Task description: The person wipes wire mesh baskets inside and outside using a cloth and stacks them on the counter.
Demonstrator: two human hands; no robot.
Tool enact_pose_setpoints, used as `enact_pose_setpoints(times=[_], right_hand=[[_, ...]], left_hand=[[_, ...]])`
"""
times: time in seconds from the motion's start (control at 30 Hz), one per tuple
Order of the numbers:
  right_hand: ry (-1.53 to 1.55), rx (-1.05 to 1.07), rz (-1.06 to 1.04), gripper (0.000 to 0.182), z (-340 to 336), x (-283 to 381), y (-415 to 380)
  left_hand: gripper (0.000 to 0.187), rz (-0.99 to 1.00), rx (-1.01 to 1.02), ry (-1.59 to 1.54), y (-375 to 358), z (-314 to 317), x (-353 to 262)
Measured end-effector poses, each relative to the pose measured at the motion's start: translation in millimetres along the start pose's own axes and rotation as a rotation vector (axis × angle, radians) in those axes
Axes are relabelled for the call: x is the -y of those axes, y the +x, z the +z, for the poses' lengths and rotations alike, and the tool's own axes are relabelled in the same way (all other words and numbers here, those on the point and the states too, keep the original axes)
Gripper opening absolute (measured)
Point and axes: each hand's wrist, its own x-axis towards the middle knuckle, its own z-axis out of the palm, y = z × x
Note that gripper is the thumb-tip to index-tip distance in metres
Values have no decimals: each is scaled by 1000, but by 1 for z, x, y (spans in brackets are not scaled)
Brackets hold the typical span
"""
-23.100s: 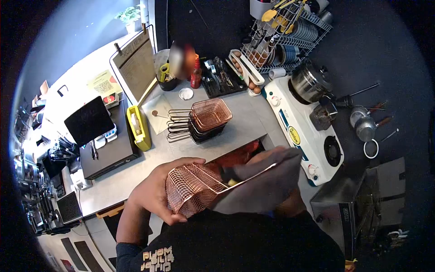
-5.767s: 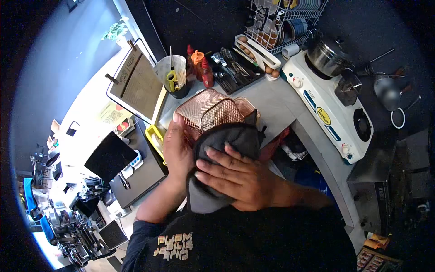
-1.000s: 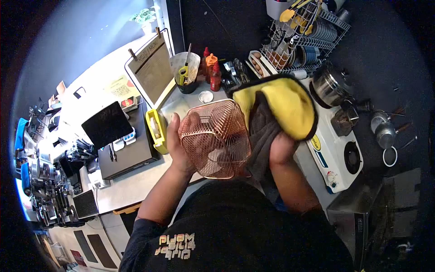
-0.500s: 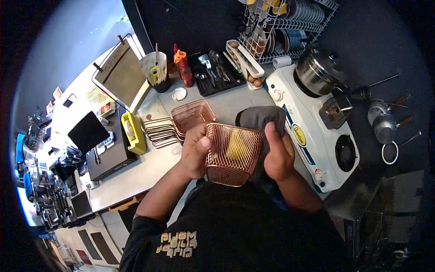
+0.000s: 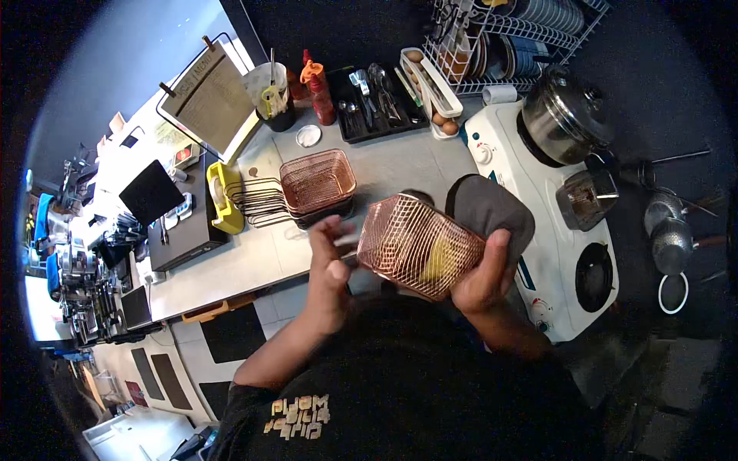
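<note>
A copper-coloured wire basket (image 5: 400,250) is tilted in front of my chest. My right hand (image 5: 484,276) grips its right end, thumb up, together with a dark grey, rounded, soft-looking piece (image 5: 496,211) that could be cloth or a cap. A yellow patch (image 5: 440,257) shows through the mesh; I cannot make out what it is. To the basket's left, my left hand (image 5: 330,269) has its fingers apart and slightly blurred, holding nothing. Beyond it on the counter stands a stack of similar baskets (image 5: 317,180) with long dark wire handles (image 5: 257,201) pointing left.
A white two-burner stove (image 5: 500,165) with a steel pot (image 5: 565,119) stands at right. Along the back are a black cutlery tray (image 5: 407,127), an egg holder (image 5: 442,96), a red squeeze bottle (image 5: 321,104) and a dish rack (image 5: 492,81). A yellow container (image 5: 228,219) sits left.
My left hand has let go of the basket and opened. The basket has turned and shifted right with my right hand, and the grey piece moved right with it. The view has shifted somewhat.
</note>
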Motion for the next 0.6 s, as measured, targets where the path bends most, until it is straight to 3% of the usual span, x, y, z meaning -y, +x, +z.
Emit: enact_pose_setpoints(times=[0.03,0.1,0.13,0.2,0.27,0.33,0.37,0.4,0.47,0.6], right_hand=[[-61,82,-73,41,-3,-11,-10],[0,283,-306,41,-7,-32,-14],[76,366,-225,46,-9,-25,-21],[212,511,-43,60,-12,-12,-36],[216,521,23,42,1,40,-9],[270,554,189,35,2,67,7],[318,562,280,34,5,74,15],[363,568,368,32,9,79,18],[354,538,352,32,19,84,13],[565,397,642,38,39,100,15]], left_hand=[[116,-189,196,-149,-6,-7,-3],[111,-329,389,-550,-19,-5,-6],[108,-376,477,-681,-22,-9,-7],[95,-351,266,-463,-21,-16,-13],[93,-320,240,-655,-15,-22,-15],[93,-49,112,-478,-9,-18,-25],[105,96,-4,-27,-7,-24,-28],[99,193,-2,114,-5,-30,-29],[98,502,78,386,-1,-37,-24],[93,689,137,725,-9,-47,-24]])
